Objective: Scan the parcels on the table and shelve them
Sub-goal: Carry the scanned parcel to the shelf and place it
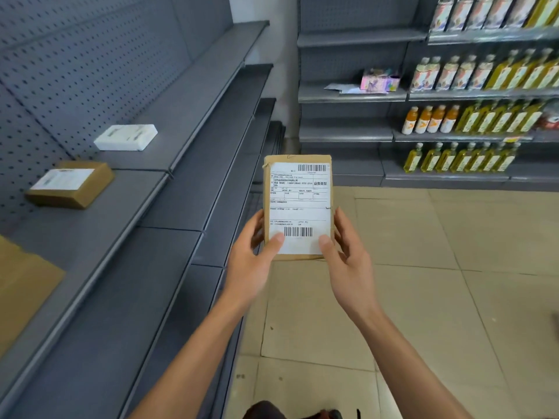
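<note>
I hold a flat brown cardboard parcel (298,204) with a white shipping label and two barcodes, label facing me, in front of the grey shelving. My left hand (252,261) grips its lower left corner, thumb on the label. My right hand (348,255) grips the lower right corner the same way. On the upper grey shelf (99,237) to my left lie a brown labelled parcel (71,184) and, farther along, a white parcel (126,137). A larger brown cardboard piece (21,285) shows at the left edge.
Several grey shelf tiers (193,182) step down on my left. Ahead, another shelf unit holds rows of oil bottles (459,160), orange juice bottles (431,119) and a pink box (378,81). Beige floor tiles (438,282) spread to my right.
</note>
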`<state>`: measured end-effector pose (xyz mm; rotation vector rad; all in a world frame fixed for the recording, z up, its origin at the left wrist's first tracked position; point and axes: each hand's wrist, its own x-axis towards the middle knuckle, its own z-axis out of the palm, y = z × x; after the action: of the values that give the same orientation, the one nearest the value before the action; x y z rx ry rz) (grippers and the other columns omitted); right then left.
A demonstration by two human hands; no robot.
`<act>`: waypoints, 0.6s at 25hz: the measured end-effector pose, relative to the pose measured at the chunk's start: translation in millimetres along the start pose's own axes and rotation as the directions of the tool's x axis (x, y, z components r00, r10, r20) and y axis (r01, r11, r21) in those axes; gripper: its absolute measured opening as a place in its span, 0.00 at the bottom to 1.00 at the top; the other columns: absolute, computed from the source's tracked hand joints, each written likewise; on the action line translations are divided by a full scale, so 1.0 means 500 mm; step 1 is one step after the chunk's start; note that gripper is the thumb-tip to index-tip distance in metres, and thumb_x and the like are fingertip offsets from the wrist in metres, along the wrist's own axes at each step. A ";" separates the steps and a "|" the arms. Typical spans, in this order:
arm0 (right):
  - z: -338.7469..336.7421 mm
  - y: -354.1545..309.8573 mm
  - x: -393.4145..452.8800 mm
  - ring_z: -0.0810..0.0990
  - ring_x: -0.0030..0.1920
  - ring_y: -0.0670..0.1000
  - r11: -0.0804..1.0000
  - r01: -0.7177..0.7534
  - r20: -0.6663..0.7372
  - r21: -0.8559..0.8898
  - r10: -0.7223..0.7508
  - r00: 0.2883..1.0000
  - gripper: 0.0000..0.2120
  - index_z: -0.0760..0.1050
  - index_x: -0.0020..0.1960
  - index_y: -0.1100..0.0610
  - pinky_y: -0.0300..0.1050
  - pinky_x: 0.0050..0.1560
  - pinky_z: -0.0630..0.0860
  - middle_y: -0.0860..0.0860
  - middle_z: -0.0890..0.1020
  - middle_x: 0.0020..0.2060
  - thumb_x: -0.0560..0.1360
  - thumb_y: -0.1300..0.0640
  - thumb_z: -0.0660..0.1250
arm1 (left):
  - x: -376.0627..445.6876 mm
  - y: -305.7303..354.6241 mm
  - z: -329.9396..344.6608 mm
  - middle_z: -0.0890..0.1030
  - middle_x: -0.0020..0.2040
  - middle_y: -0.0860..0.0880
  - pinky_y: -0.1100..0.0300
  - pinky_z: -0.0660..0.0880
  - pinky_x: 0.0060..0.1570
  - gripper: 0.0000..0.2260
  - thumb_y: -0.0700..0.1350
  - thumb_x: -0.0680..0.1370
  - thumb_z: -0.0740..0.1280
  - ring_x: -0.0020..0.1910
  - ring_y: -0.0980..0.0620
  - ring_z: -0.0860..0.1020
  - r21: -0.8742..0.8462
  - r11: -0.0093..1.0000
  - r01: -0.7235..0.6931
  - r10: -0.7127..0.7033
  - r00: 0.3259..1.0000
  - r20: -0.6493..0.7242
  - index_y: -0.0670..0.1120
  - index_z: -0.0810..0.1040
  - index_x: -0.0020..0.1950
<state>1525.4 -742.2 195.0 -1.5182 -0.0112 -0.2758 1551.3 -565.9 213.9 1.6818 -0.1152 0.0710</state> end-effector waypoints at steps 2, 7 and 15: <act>-0.010 0.004 0.045 0.75 0.68 0.38 1.000 0.024 0.032 0.011 -0.025 0.999 0.26 0.66 0.76 0.42 0.30 0.59 0.74 0.33 0.77 0.66 0.82 0.59 0.64 | 0.045 -0.001 0.015 0.80 0.67 0.57 0.45 0.75 0.68 0.25 0.49 0.78 0.71 0.68 0.54 0.77 -0.004 1.000 -0.002 0.002 1.000 -0.021 0.53 0.72 0.75; -0.004 0.025 0.167 0.78 0.65 0.41 0.999 0.026 0.041 0.019 -0.026 0.999 0.23 0.71 0.74 0.44 0.33 0.59 0.76 0.37 0.80 0.64 0.82 0.62 0.64 | 0.157 -0.014 0.032 0.79 0.67 0.58 0.47 0.74 0.68 0.25 0.49 0.78 0.71 0.68 0.57 0.76 -0.019 1.000 -0.002 0.001 0.999 -0.049 0.53 0.72 0.75; 0.048 0.065 0.442 0.79 0.64 0.44 0.998 0.038 0.061 -0.049 -0.035 0.998 0.20 0.73 0.71 0.45 0.38 0.60 0.78 0.40 0.82 0.63 0.82 0.60 0.63 | 0.423 -0.058 0.019 0.81 0.65 0.60 0.58 0.76 0.65 0.24 0.46 0.77 0.72 0.67 0.60 0.77 -0.095 0.995 -0.041 0.031 0.994 -0.104 0.52 0.74 0.73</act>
<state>1749.6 -755.7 204.1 -1.5771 -0.0804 -0.2617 1764.4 -579.3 208.4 1.5761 -0.0706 0.1765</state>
